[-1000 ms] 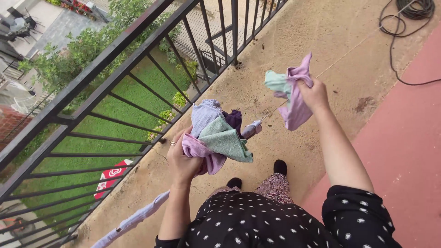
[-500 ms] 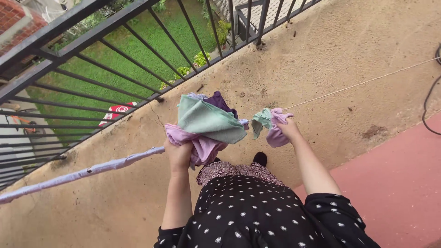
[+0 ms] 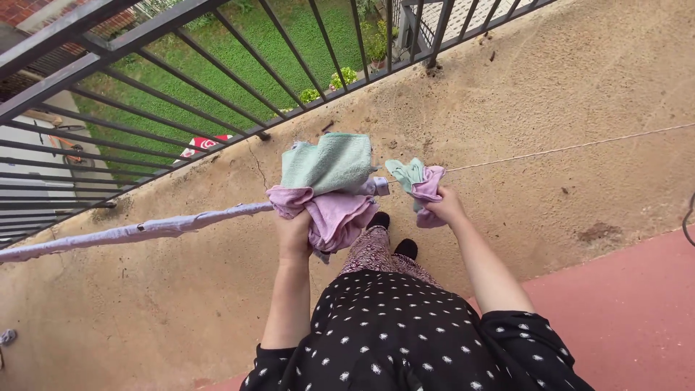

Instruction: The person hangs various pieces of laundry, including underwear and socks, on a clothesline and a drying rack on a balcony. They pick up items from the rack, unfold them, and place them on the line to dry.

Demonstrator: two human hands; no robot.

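Observation:
My left hand (image 3: 293, 235) grips a bundle of small cloths (image 3: 327, 188), mint green on top and pink-lilac below. My right hand (image 3: 445, 208) is closed on two more small cloths (image 3: 415, 181), one mint and one lilac, bunched together. Both bundles are held up at a thin clothesline (image 3: 565, 149) that runs across in front of me. A long lavender cloth (image 3: 137, 232) hangs folded over the line on the left, reaching my left hand. The two hands are a short gap apart.
A black metal railing (image 3: 181, 87) lines the balcony edge, with green lawn and shrubs below. The floor is bare concrete (image 3: 550, 80) near the railing and red (image 3: 637, 311) on my side. A dark cable loops at the right edge (image 3: 688, 224).
My right hand has come down and left with its two cloths, from raised apart to close beside the left bundle. The view has swung left along the line.

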